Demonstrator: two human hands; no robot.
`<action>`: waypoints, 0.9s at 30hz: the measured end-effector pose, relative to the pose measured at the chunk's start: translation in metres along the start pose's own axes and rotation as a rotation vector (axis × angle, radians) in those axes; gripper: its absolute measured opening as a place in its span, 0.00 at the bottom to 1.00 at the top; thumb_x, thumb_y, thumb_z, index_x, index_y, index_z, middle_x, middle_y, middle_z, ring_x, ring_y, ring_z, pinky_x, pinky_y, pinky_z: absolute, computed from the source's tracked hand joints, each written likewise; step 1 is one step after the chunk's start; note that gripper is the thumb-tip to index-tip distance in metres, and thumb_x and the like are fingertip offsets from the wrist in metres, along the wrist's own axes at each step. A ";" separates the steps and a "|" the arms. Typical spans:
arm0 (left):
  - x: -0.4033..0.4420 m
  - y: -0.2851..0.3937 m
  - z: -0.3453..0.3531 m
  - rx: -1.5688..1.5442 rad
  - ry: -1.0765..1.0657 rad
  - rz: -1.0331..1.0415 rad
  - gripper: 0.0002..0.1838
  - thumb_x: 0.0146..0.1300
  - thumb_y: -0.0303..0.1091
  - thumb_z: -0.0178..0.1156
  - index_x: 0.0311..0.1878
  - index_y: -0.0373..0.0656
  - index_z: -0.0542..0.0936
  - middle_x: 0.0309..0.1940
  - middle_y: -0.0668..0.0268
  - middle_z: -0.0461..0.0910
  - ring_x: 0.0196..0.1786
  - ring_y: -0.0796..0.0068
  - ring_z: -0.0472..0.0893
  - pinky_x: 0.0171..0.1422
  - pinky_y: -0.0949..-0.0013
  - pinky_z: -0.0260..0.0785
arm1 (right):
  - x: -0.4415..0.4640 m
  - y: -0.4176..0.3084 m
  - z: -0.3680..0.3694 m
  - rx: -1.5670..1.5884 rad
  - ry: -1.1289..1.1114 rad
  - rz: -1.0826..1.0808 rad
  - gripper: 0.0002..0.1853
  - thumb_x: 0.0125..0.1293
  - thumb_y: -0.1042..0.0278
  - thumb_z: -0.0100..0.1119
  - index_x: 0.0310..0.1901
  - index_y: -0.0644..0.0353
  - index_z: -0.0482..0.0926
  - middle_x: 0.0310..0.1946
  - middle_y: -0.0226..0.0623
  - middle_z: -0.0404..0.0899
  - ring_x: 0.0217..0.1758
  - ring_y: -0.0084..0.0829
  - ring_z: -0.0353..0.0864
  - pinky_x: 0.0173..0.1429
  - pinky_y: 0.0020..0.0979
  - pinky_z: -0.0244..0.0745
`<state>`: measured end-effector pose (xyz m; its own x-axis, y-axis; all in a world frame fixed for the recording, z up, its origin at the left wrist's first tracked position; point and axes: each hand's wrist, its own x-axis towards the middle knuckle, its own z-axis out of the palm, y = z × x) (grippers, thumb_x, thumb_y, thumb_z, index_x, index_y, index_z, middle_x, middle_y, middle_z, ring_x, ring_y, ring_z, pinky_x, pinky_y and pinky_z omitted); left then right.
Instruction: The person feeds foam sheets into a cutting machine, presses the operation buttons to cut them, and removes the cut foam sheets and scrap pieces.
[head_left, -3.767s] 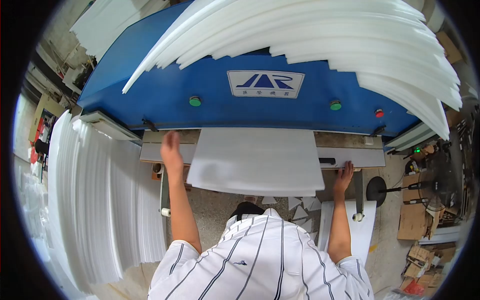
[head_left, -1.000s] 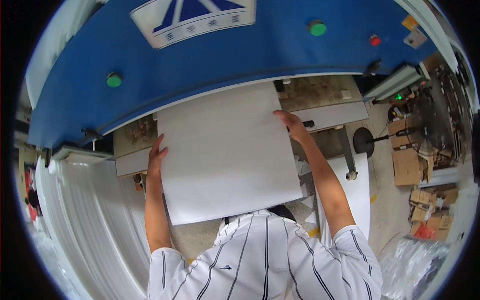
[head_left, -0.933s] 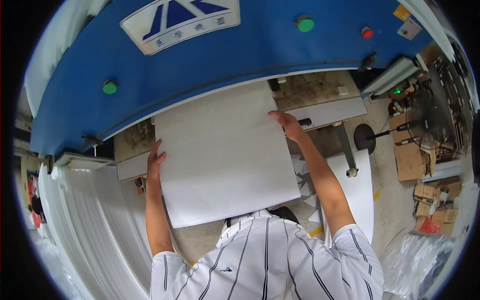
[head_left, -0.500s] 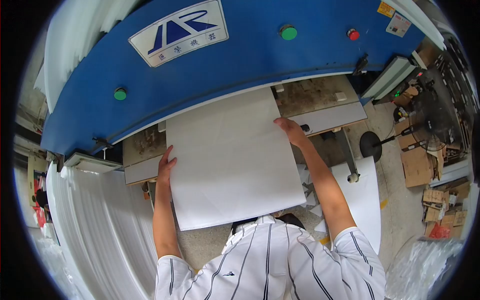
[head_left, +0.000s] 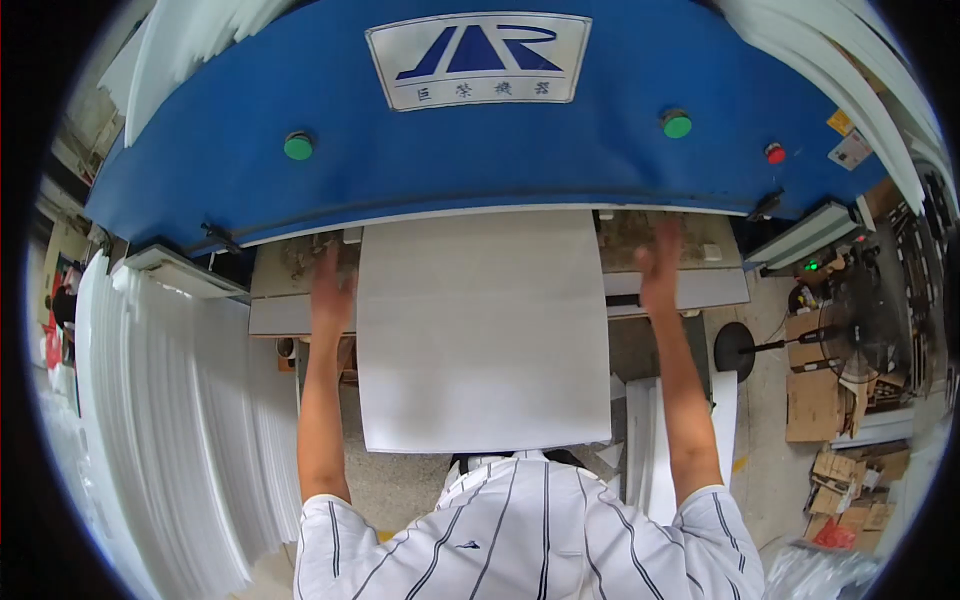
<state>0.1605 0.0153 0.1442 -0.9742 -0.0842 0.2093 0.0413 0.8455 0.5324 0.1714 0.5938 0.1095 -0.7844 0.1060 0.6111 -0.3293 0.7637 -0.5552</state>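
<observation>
1. One blue machine (head_left: 480,155) is spanning the space beyond both hands.
2. Left of the left hand, one bank of white sheets (head_left: 185,400) is standing on edge; its sheets are too tightly packed to count.
3. One counter (head_left: 700,289) is running crosswise beneath both hands.
4. One white panel (head_left: 485,340) is lying between the hands, across the counter. Its far end is reaching under the machine and its near edge is facing the person's body; with that end hidden, I cannot tell its long axis.
5. Two hands are pointing forward, holding nothing. The left hand (head_left: 332,285) is hovering open just beside the panel, its finger spacing blurred; the right hand (head_left: 660,270) is spreading its thumb from its fingers, apart from the panel.
6. One sign (head_left: 480,60), two green buttons (head_left: 298,146) and one red button (head_left: 775,153) are sitting beyond the hands.
</observation>
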 end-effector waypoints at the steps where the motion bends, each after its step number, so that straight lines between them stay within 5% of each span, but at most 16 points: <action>1: 0.019 0.021 -0.016 -0.068 0.133 0.061 0.35 0.71 0.36 0.61 0.77 0.43 0.61 0.74 0.46 0.61 0.74 0.42 0.62 0.72 0.51 0.61 | 0.033 -0.019 -0.014 -0.069 0.190 -0.124 0.33 0.76 0.52 0.52 0.73 0.65 0.62 0.77 0.57 0.53 0.79 0.57 0.52 0.76 0.51 0.53; 5: 0.088 0.119 -0.069 0.142 0.902 0.406 0.35 0.74 0.45 0.57 0.75 0.33 0.60 0.76 0.40 0.54 0.77 0.39 0.54 0.77 0.46 0.50 | 0.147 -0.090 -0.040 -0.117 0.501 -0.352 0.36 0.76 0.50 0.49 0.75 0.68 0.57 0.79 0.58 0.45 0.80 0.59 0.46 0.78 0.55 0.42; 10: 0.178 0.139 -0.063 0.201 1.303 0.411 0.44 0.73 0.65 0.45 0.76 0.35 0.61 0.77 0.42 0.52 0.79 0.40 0.51 0.79 0.41 0.43 | 0.218 -0.093 0.001 -0.419 0.671 -0.396 0.41 0.74 0.35 0.40 0.76 0.62 0.59 0.78 0.59 0.49 0.80 0.63 0.44 0.76 0.67 0.34; 19: 0.173 0.111 -0.028 0.369 1.265 0.344 0.40 0.76 0.61 0.46 0.78 0.38 0.59 0.74 0.36 0.56 0.74 0.33 0.60 0.72 0.38 0.56 | 0.173 -0.089 -0.013 -0.334 0.379 -0.255 0.42 0.67 0.45 0.58 0.76 0.59 0.58 0.78 0.58 0.46 0.81 0.61 0.42 0.77 0.68 0.35; 24: 0.085 0.114 0.004 0.273 0.921 0.399 0.40 0.78 0.56 0.46 0.77 0.31 0.55 0.71 0.38 0.59 0.71 0.39 0.64 0.64 0.44 0.66 | 0.072 -0.089 -0.056 -0.012 0.287 -0.080 0.39 0.67 0.54 0.61 0.76 0.56 0.58 0.78 0.53 0.49 0.80 0.55 0.48 0.78 0.61 0.42; 27: -0.044 0.133 0.041 0.403 0.627 0.520 0.41 0.78 0.57 0.44 0.79 0.32 0.51 0.75 0.39 0.53 0.77 0.40 0.54 0.74 0.42 0.56 | -0.060 -0.023 -0.080 0.078 0.433 0.041 0.36 0.65 0.62 0.64 0.73 0.54 0.64 0.75 0.50 0.57 0.76 0.54 0.58 0.76 0.52 0.55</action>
<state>0.1994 0.1527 0.1723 -0.5502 0.1874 0.8137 0.2464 0.9675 -0.0562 0.2679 0.6207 0.1302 -0.5105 0.4053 0.7583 -0.3542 0.7045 -0.6150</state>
